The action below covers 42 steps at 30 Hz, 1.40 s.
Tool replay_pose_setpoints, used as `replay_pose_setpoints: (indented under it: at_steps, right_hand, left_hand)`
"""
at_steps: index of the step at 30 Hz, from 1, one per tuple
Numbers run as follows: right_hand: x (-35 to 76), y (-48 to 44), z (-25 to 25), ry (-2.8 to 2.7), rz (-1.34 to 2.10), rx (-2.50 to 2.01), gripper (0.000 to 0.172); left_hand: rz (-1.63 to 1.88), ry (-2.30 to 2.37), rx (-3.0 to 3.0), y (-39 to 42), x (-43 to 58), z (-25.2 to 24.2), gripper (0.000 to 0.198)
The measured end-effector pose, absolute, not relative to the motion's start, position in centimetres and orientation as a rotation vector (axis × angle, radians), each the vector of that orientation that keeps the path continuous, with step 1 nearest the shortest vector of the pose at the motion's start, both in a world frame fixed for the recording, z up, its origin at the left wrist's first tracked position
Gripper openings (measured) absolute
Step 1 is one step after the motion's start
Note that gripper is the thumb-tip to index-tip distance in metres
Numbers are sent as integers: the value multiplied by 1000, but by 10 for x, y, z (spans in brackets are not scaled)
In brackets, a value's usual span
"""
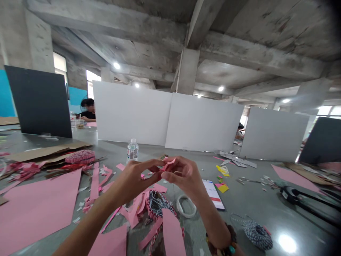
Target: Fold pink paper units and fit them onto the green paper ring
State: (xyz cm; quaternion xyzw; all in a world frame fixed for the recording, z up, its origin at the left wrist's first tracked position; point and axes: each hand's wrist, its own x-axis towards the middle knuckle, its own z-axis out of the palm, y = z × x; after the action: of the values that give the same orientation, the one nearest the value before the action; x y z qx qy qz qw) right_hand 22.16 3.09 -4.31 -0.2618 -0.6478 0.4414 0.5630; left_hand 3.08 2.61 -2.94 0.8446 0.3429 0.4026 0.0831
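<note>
My left hand and my right hand meet above the table, fingers pinched together on a small folded piece of pink paper. Below them lies a woven ring of folded pink and patterned paper pieces among pink paper strips. A roll of clear tape and a phone with a lit screen lie just right of my hands. A beaded bracelet is on my right wrist.
A large pink sheet covers the table at left, with cardboard and a pink folded stack behind. A water bottle stands ahead. White partition boards, a string ball, sticky notes. Another person sits far left.
</note>
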Motion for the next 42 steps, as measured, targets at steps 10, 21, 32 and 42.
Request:
replay_pose_setpoints:
  at_steps: [10, 21, 32, 42]
  right_hand:
    - [218, 27, -47, -1501, 799, -706, 29]
    - [217, 30, -50, -1496, 901, -595, 35]
    - [215, 23, -46, -1638, 690, -700, 15]
    - [218, 22, -47, -1688, 504, -768, 15]
  left_hand:
    - [1047, 1171, 2387, 23, 31, -22, 22]
    - [1142, 1132, 2213, 30, 31, -24, 21]
    - [1072, 1178, 2304, 27, 30, -22, 23]
    - [1037, 1138, 2312, 27, 33, -23, 21]
